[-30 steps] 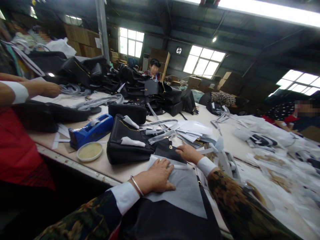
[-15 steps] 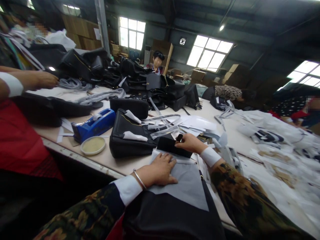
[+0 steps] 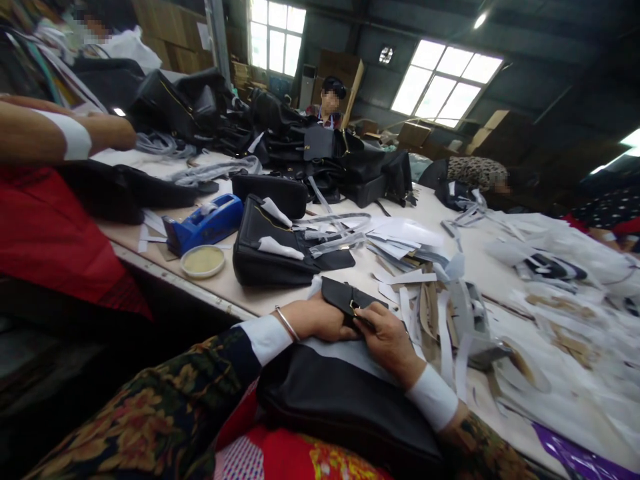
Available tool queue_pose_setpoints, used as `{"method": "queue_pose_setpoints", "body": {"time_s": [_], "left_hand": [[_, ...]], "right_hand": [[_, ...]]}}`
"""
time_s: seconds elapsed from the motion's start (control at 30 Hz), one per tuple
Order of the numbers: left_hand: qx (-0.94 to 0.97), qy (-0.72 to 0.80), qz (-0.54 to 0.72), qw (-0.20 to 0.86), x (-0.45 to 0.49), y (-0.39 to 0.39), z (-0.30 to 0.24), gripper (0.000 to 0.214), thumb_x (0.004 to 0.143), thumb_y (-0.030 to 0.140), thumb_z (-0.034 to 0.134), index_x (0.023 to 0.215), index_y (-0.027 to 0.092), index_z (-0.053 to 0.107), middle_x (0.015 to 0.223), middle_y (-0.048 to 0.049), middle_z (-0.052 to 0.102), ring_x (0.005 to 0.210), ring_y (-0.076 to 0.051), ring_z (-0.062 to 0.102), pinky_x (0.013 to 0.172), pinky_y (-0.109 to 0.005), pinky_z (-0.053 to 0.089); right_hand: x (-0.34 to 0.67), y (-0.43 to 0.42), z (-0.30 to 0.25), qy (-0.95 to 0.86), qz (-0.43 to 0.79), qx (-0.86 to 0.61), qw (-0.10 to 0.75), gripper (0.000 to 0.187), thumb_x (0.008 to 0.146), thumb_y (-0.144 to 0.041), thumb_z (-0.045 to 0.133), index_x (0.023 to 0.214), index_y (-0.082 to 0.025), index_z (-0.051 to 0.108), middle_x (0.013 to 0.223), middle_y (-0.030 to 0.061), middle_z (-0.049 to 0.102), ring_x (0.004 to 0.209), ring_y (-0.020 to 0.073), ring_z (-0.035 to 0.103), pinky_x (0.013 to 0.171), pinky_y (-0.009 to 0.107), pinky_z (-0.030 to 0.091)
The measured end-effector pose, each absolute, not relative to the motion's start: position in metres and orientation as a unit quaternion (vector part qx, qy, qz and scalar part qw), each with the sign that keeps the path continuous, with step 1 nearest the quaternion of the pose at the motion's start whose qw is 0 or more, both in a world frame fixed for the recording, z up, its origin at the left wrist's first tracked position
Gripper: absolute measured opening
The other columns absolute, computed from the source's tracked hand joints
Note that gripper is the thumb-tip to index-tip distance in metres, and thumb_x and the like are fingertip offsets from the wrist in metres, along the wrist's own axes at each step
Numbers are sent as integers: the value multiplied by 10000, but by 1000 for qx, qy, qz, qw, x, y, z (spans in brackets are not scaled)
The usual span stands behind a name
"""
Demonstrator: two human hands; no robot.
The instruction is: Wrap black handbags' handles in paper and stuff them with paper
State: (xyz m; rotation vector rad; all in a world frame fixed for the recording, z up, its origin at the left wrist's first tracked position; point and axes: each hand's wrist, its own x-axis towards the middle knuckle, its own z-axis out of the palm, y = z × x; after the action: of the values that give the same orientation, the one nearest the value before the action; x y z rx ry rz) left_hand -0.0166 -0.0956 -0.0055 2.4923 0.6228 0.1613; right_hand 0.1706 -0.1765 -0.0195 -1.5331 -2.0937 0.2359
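A black leather handbag (image 3: pixel 345 400) lies on its side at the table's near edge, close to my body. Grey tissue paper (image 3: pixel 360 360) covers part of its upper face. My right hand (image 3: pixel 387 337) pinches the free end of the bag's flap (image 3: pixel 340 293), by a strap with a small gold-coloured clasp. The flap is folded over toward me. My left hand (image 3: pixel 320 319) rests flat on the tissue, partly beneath the flap, which hides some of its fingers.
Just beyond is another black bag (image 3: pixel 270 250) with white-wrapped parts. A blue tape dispenser (image 3: pixel 205 223) and a round shallow dish (image 3: pixel 203 261) stand at left. Paper strips (image 3: pixel 445 327) and a tape roll (image 3: pixel 523 363) lie at right. A co-worker's arm (image 3: pixel 75 133) reaches in from the left.
The flap, held up and away before, now folds toward me over the left hand. My right hand has come nearer to me and toward the left hand. The view has shifted.
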Motion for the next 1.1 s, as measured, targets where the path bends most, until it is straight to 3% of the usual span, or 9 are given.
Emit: {"method": "queue_pose_setpoints", "body": {"time_s": [0.2, 0.33, 0.5, 0.77, 0.97, 1.1], "left_hand": [[926, 276, 44, 255, -42, -104, 21, 639, 742, 573, 692, 1287, 253, 596, 1505, -113, 464, 1405, -382, 349, 1145, -533, 238], [870, 396, 55, 288, -64, -120, 24, 628, 783, 553, 645, 1250, 135, 603, 1509, -186, 410, 1414, -364, 343, 1155, -430, 297], [735, 567, 148, 340, -75, -133, 5, 895, 748, 542, 639, 1461, 88, 345, 1370, -214, 526, 1295, -356, 497, 1051, -412, 437], [693, 585, 219, 360, -67, -145, -7, 537, 775, 420, 610, 1236, 146, 595, 1256, -145, 609, 1215, -291, 553, 1061, -352, 422], [683, 574, 240, 382, -68, -147, -14, 532, 729, 345, 629, 1216, 132, 614, 1209, -146, 612, 1162, -291, 574, 1031, -353, 448], [677, 571, 260, 385, -69, -147, -18, 524, 724, 322, 633, 1214, 138, 620, 1203, -140, 613, 1164, -280, 572, 1043, -342, 442]], "right_hand": [[177, -176, -23, -752, 168, -556, 312, 205, 924, -274, 545, 1004, -224, 727, 1134, 84, 683, 1018, 216, 654, 937, 360, 513], [175, -175, -20, -750, 177, -575, 276, 225, 925, -291, 538, 1002, -219, 737, 1085, 81, 717, 1018, 227, 659, 957, 377, 501], [171, -171, -8, -759, 198, -582, 214, 258, 932, -308, 504, 976, -225, 745, 1051, 69, 721, 968, 221, 667, 895, 346, 505], [164, -178, -1, -712, 264, -611, 223, 305, 911, -404, 511, 912, -217, 752, 953, 60, 732, 881, 223, 660, 808, 327, 495], [169, -180, -8, -634, 318, -669, 223, 380, 867, -495, 555, 897, -173, 754, 727, 25, 711, 702, 205, 633, 595, 278, 459], [162, -180, -6, -649, 296, -662, 230, 379, 866, -490, 545, 891, -171, 750, 755, 34, 712, 729, 206, 628, 633, 287, 458]]}}
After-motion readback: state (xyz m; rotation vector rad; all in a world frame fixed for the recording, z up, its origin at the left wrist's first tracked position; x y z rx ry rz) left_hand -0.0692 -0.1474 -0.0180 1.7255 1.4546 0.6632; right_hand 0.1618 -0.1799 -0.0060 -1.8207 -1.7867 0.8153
